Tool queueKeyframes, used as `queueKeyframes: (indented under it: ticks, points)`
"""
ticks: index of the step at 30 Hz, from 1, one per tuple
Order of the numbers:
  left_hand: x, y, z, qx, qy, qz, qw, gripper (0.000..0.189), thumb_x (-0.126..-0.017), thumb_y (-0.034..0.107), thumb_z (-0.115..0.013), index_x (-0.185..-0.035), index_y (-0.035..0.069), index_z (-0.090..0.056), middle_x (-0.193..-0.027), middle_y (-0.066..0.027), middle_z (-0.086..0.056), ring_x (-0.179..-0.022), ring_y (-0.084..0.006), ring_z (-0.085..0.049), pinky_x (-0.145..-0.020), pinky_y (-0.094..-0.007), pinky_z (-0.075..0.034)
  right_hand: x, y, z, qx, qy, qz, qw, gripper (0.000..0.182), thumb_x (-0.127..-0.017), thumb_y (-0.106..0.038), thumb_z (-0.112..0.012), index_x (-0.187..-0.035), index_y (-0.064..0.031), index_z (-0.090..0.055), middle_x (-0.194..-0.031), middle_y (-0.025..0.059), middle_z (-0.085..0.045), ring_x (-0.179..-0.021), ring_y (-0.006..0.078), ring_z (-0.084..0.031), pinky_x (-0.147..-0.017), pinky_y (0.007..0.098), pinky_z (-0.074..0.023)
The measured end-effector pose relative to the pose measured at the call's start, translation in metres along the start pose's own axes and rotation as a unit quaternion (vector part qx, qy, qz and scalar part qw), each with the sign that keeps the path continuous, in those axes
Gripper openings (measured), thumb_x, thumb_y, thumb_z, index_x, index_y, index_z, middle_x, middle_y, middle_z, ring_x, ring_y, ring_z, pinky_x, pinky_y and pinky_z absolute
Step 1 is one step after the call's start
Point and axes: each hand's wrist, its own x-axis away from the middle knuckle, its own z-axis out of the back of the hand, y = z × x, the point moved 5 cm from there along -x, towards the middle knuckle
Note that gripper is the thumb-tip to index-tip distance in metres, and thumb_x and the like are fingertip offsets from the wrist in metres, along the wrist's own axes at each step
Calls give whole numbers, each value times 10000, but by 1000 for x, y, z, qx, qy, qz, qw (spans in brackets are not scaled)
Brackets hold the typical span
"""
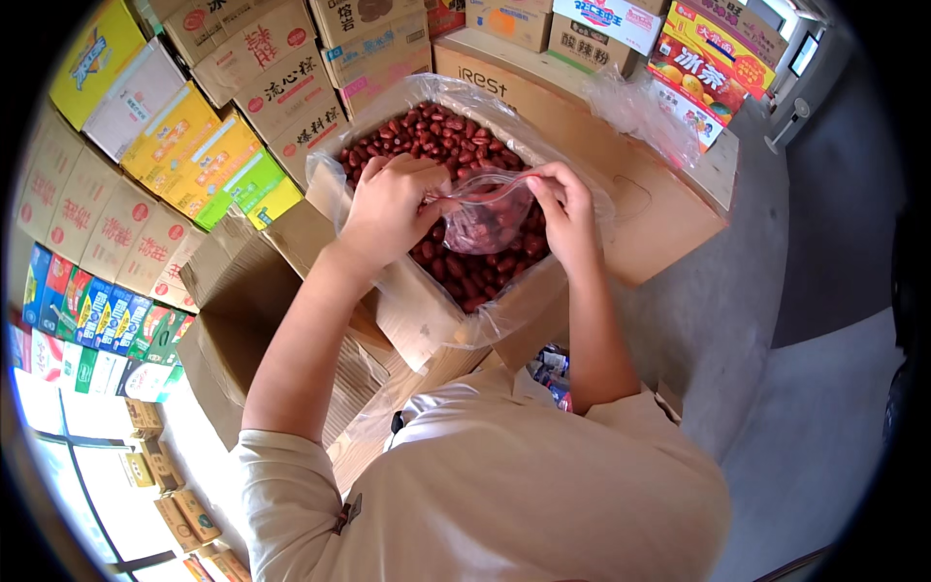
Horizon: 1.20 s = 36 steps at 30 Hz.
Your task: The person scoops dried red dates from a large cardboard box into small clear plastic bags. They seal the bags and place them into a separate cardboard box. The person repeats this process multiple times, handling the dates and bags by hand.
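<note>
Both hands grip the top of a clear zip-lock plastic bag (pixel 486 222) with a red zip strip. My left hand (pixel 396 200) pinches the strip's left end between thumb and fingers. At the other end, my right hand (pixel 566 200) holds the corner between thumb and forefinger. Some dark red dates appear inside the bag, though the wrinkled film blurs them. Directly beneath it, a carton (pixel 407 305) lined with clear plastic film (pixel 342 171) is filled with loose red dates (pixel 465 142). The bag hangs over the middle of these dates.
An opened cardboard box (pixel 240 320) stands left of the date carton. Behind is a long cardboard box (pixel 618 218) with crumpled clear plastic bags (pixel 640 116) on top. Stacked printed cartons (pixel 284 87) line the left and back. Grey floor (pixel 727 305) lies at right.
</note>
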Motion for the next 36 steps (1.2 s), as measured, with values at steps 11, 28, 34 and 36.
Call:
queueKeyframes:
  ticks: [11, 28, 34, 36]
  points:
    - [-18, 2, -40, 95, 9, 14, 995, 213, -704, 236, -775, -784, 81, -652, -914, -59, -662, -944, -266, -602, -883, -421, -431, 0, 9, 1, -27, -23, 1, 999, 64, -866, -25, -651, -879, 34, -629, -889, 53, -628, -829, 116, -624, -785, 255, -498]
    - [-17, -6, -42, 218, 100, 48, 970, 114, -673, 92, -793, -718, 50, -697, -678, -96, -672, -608, -233, -656, -603, -321, -514, -7, 13, 1, -21, -44, 48, 998, 72, -844, -17, -664, -831, 25, -606, -934, 46, -596, -814, 107, -571, -744, 239, -464]
    - [-15, -12, -50, 263, 94, 98, 955, 121, -697, 102, -793, -740, 37, -700, -694, -90, -685, -629, -206, -676, -605, -295, -523, -9, 6, -3, -1, -50, 21, 999, 97, -804, -23, -702, -860, 14, -632, -971, 52, -596, -916, 135, -573, -793, 263, -460]
    - [-15, -12, -50, 259, 95, 97, 956, 120, -699, 101, -791, -743, 37, -700, -693, -90, -685, -627, -206, -676, -607, -296, -523, -11, 13, -5, 23, -59, 45, 997, 118, -784, -25, -714, -863, 15, -638, -988, 59, -593, -947, 162, -572, -834, 281, -449]
